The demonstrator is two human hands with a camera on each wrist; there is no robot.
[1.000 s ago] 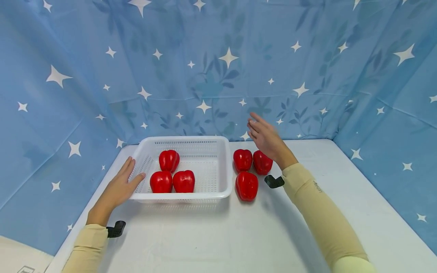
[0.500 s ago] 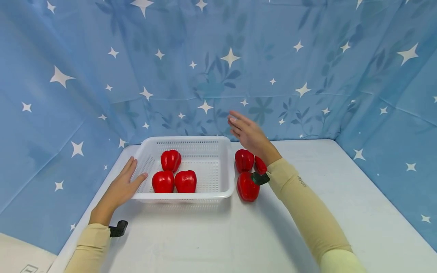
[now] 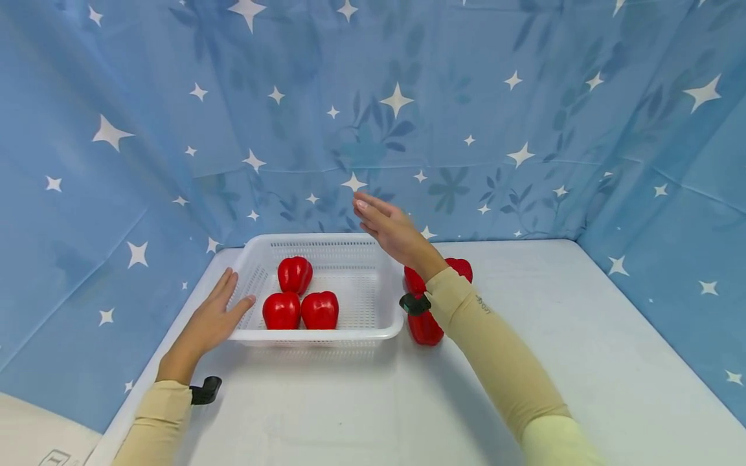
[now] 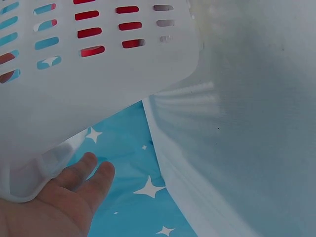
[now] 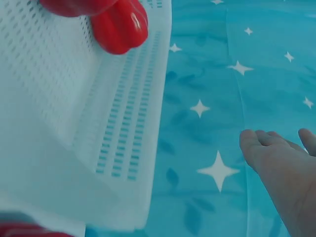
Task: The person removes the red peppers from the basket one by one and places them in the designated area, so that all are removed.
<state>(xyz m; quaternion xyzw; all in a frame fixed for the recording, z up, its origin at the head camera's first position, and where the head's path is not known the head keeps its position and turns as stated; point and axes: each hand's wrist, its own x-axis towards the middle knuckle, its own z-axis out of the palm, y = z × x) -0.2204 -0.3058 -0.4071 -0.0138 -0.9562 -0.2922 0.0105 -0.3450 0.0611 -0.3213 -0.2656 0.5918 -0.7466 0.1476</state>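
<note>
A white plastic basket [image 3: 326, 334] with slotted walls holds three red bell peppers, one [image 3: 295, 275] behind the other two. My left hand [image 3: 211, 321] is at the basket's left rim, fingers straight and thumb reaching over the edge; in the left wrist view its fingers [image 4: 84, 177] lie beside the basket wall [image 4: 108, 94]. My right hand [image 3: 393, 230] is raised above the basket's back right corner, fingers extended and nothing in it. More red bell peppers [image 3: 427, 329] lie on the table right of the basket, partly hidden by my right wrist and sleeve.
The white table [image 3: 326, 414] ends at the back against a blue curtain [image 3: 291, 129] with white stars, which also hangs at both sides. A black wrist camera [image 3: 415, 304] sits under my right wrist and another black one [image 3: 206, 391] by my left.
My right hand has moved left, from above the loose bell peppers to over the basket's back right corner. The left hand stays at the rim; the whole view has shifted slightly.
</note>
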